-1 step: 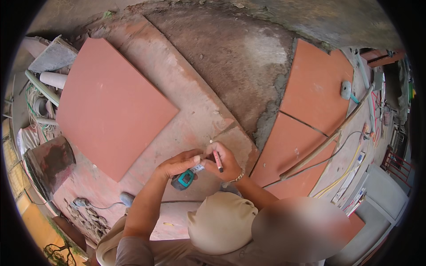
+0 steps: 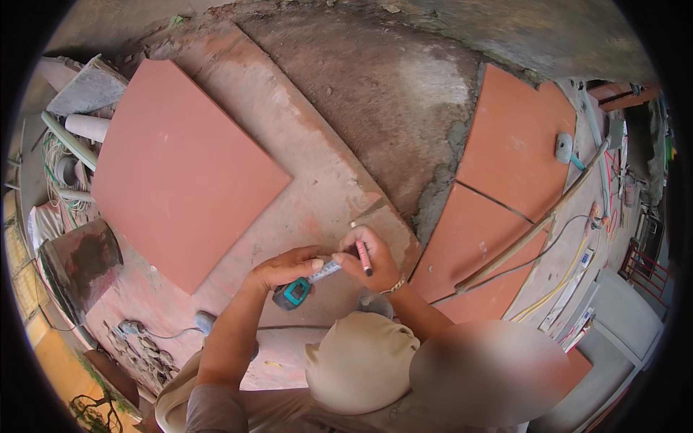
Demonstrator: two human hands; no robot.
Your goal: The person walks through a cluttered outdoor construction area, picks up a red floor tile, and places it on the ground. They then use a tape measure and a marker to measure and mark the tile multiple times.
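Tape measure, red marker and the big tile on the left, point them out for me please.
Tape measure (image 2: 292,294): head view, on its teal-and-black case.
Red marker (image 2: 364,257): head view, middle of its barrel.
Big tile (image 2: 184,177): head view, middle of its top face.

Concrete strip: a hand could pass along the concrete floor (image 2: 310,159) between the large red tile (image 2: 180,173) and the floor's long edge by the dirt patch (image 2: 354,101).
Tile corner: juts into that strip, narrowing it.
Between the hands: the pale tape blade (image 2: 326,270) bridges left hand (image 2: 289,267) and right hand (image 2: 379,265), barring passage there.
Orange tiles: a wooden pole (image 2: 505,249) lies slantwise across them, a mallet head (image 2: 563,147) beyond; room remains toward their mortar edge.
Far left: pipes (image 2: 86,130) and a bucket (image 2: 83,267) crowd the red tile's side.
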